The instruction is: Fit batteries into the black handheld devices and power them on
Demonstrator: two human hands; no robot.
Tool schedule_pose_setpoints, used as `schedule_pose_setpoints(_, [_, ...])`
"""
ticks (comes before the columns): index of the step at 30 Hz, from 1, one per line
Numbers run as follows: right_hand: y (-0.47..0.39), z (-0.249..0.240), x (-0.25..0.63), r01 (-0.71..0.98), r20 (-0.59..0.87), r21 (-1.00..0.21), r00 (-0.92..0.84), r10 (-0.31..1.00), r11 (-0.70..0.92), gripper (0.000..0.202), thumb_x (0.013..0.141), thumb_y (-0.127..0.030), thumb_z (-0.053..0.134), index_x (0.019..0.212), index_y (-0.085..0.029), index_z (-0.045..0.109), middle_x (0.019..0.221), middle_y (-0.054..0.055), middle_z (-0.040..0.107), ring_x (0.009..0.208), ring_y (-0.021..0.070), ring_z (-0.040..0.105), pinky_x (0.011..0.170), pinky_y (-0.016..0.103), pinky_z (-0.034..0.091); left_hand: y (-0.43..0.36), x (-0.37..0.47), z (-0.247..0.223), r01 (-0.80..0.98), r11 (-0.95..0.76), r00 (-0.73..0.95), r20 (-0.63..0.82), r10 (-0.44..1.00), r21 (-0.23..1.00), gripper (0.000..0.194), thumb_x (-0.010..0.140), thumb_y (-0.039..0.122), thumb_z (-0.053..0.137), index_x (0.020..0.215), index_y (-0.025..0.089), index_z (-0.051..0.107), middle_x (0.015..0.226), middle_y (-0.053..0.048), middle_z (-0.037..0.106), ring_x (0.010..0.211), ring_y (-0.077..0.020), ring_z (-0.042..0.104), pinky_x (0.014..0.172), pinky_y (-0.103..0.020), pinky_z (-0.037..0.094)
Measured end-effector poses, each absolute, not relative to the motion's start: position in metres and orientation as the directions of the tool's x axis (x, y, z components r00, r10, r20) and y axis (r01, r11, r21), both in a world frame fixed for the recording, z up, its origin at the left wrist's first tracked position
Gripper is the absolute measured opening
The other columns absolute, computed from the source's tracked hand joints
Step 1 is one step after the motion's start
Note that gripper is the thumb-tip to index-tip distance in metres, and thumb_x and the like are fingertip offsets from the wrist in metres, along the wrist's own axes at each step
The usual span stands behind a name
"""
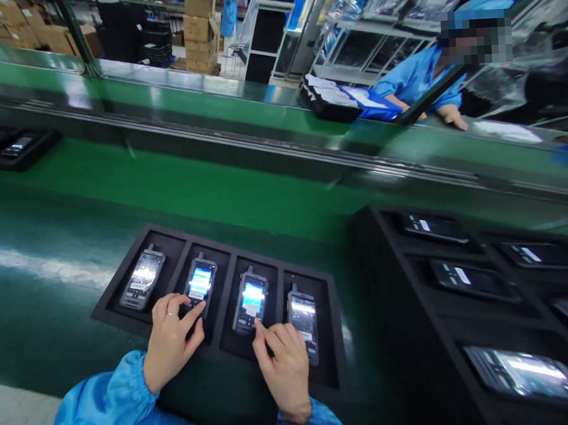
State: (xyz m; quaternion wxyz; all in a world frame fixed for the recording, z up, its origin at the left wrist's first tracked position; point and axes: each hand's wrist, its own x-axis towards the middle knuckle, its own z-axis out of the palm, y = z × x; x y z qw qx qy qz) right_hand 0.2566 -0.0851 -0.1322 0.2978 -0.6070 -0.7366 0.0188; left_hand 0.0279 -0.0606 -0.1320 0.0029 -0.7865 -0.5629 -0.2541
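Observation:
A black foam tray (pixel 218 330) lies before me with several handheld radios in its compartments. My left hand (pixel 172 335) is over the second radio (pixel 202 281) from the left, its index fingertip at the keys below the lit screen. Its fingers are apart and hold nothing. My right hand (pixel 285 361) touches the lower keys of the third radio (pixel 251 296), whose screen glows blue and white. Its index finger is extended, the others loosely bent. The leftmost radio (pixel 143 277) and the rightmost radio (pixel 303 319) have glare on their screens; my right hand partly overlaps the latter's compartment.
At right stands a taller black foam tray (pixel 384 309) holding several dark devices (pixel 473 280). Another tray (pixel 24 159) is at far left. A metal rail (pixel 261 141) crosses behind the green bench (pixel 177 180). Beyond it, a person in blue (pixel 414 72) works near a black box (pixel 330 102).

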Motion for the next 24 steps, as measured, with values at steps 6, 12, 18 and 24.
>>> schedule_pose_setpoints(6, [-0.085, -0.129, 0.257, 0.879, 0.424, -0.4, -0.074, 0.902, 0.261, 0.018, 0.092, -0.023, 0.05, 0.09, -0.02, 0.068, 0.066, -0.001, 0.055, 0.063, 0.0171, 0.051, 0.06, 0.035, 0.041, -0.062, 0.028, -0.131, 0.874, -0.348, 0.207, 0.389, 0.897, 0.338, 0.032, 0.082, 0.016, 0.058, 0.111, 0.028, 0.062, 0.105, -0.009, 0.053, 0.105, -0.0292, 0.048, 0.088, -0.047, 0.047])
schedule_pose_setpoints(12, [-0.068, -0.119, 0.265, 0.903, 0.362, -0.391, -0.029, 0.932, 0.18, 0.035, 0.097, -0.029, 0.039, 0.128, -0.021, 0.054, 0.097, 0.009, 0.062, 0.09, 0.0228, 0.056, 0.078, 0.041, 0.052, -0.045, 0.023, -0.116, 0.855, -0.361, 0.206, 0.393, 0.896, 0.373, 0.043, 0.085, 0.024, 0.054, 0.128, 0.018, 0.05, 0.116, -0.014, 0.047, 0.115, -0.033, 0.044, 0.096, -0.052, 0.042])
schedule_pose_setpoints(18, [-0.052, -0.123, 0.262, 0.932, 0.39, -0.311, -0.054, 0.919, 0.187, 0.033, 0.096, -0.028, 0.039, 0.117, -0.019, 0.062, 0.11, 0.013, 0.059, 0.106, 0.0277, 0.052, 0.087, 0.05, 0.051, -0.021, 0.025, -0.113, 0.889, -0.361, 0.251, 0.359, 0.899, 0.282, 0.046, 0.087, 0.031, 0.053, 0.13, 0.015, 0.048, 0.125, -0.019, 0.045, 0.127, -0.0387, 0.035, 0.101, -0.058, 0.036])
schedule_pose_setpoints(24, [-0.053, -0.127, 0.26, 0.947, 0.341, -0.28, -0.053, 0.939, 0.155, 0.032, 0.096, -0.025, 0.039, 0.119, -0.021, 0.06, 0.128, 0.016, 0.049, 0.125, 0.0334, 0.04, 0.091, 0.055, 0.048, -0.022, 0.028, -0.12, 0.877, -0.368, 0.264, 0.33, 0.906, 0.309, 0.04, 0.087, 0.034, 0.052, 0.124, 0.018, 0.054, 0.126, -0.017, 0.045, 0.127, -0.0378, 0.036, 0.101, -0.057, 0.037])
